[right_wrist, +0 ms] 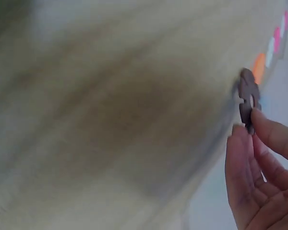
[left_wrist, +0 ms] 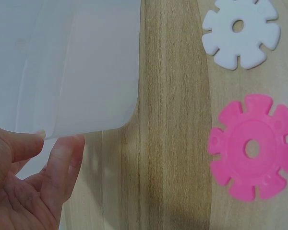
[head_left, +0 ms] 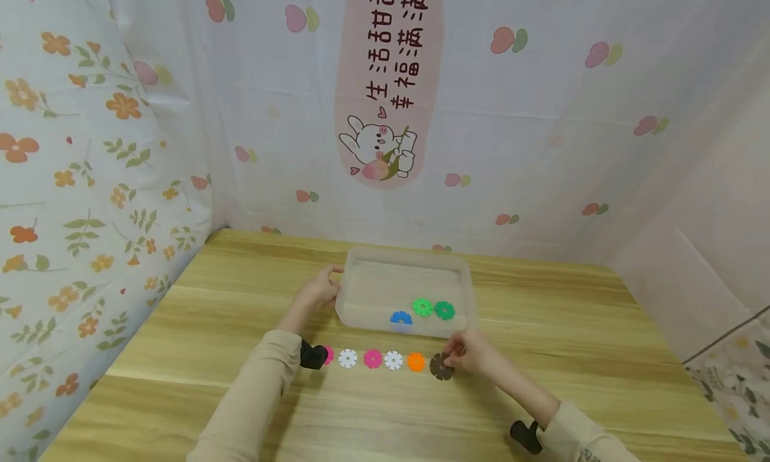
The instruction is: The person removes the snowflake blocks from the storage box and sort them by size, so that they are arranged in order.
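Observation:
My left hand (head_left: 321, 289) holds the left side of a clear plastic box (head_left: 409, 255). In the left wrist view, its thumb lies over the rim and the fingers are outside the wall. My right hand (head_left: 472, 352) pinches a brown notched plastic disc (head_left: 441, 368) by its edge, between thumb and fingers. That brown disc (right_wrist: 249, 91) stands tilted close over the table in the right wrist view. It is at the right end of a row, beside an orange disc (head_left: 416, 362). Blue (head_left: 401, 317), light green (head_left: 422, 307) and dark green (head_left: 444, 310) discs lie inside the box.
Leftward from the orange disc run a white disc (head_left: 394, 360), a pink disc (head_left: 372, 358), another white disc (head_left: 347, 358) and a pink one (left_wrist: 252, 148), partly hidden by the left wrist camera in the head view. Behind the wooden table (head_left: 559, 315) hangs a printed curtain (head_left: 529, 134).

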`<state>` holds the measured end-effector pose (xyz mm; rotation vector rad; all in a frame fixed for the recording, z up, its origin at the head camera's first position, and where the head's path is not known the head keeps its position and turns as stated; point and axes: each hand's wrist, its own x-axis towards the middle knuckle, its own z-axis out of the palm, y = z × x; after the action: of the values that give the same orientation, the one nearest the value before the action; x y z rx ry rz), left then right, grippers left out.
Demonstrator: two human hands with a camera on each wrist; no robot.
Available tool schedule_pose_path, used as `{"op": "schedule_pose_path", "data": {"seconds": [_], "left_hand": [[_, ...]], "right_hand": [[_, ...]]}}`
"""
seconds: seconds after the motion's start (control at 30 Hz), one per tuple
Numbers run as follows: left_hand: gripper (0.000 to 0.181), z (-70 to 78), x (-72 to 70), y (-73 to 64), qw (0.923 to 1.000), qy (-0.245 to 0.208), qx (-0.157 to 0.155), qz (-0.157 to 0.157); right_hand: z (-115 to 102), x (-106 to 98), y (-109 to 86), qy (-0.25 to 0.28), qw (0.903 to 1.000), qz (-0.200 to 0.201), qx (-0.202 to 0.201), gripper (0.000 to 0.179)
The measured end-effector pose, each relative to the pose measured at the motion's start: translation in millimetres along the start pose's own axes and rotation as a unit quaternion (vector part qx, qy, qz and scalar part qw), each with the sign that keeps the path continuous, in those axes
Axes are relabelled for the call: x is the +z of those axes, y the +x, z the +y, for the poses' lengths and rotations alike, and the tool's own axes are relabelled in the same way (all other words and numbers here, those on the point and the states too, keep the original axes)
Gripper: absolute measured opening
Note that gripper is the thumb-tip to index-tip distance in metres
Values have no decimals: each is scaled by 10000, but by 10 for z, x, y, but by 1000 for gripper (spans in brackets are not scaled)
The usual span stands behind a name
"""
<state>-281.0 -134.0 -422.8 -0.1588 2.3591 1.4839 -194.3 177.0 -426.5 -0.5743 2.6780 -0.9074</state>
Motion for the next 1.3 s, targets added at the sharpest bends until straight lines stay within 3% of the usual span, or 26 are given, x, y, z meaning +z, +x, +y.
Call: {"op": "schedule_pose_path", "data": {"seconds": [0.2, 0.27, 0.5, 0.7, 0.93, 1.17, 1.3], "left_hand": [[45, 11, -16, -20, 9999, 166, 1, 9], [45, 13, -17, -19, 9998, 196, 5, 11], [45, 32, -15, -27, 9997, 231, 29, 47], [45, 1, -6, -3, 9998, 204, 20, 27], [44, -25, 6, -27, 9997, 237, 7, 57], [44, -13, 15, -30, 9998, 154, 59, 68], [44, -40, 4, 61, 10000, 56, 29, 69]], "right_hand": [[49, 105, -44, 244, 9993, 147, 222, 7], [43, 90, -44, 321, 9993, 146, 132, 8], [-63, -174, 93, 133, 9976, 624, -264, 11], [-12, -326, 326, 200, 9966, 773, 198, 24], [127, -218, 600, -187, 9931, 655, 950, 39], [179, -136, 710, -562, 9920, 699, 890, 53], [174, -116, 739, -549, 9916, 742, 911, 56]]}}
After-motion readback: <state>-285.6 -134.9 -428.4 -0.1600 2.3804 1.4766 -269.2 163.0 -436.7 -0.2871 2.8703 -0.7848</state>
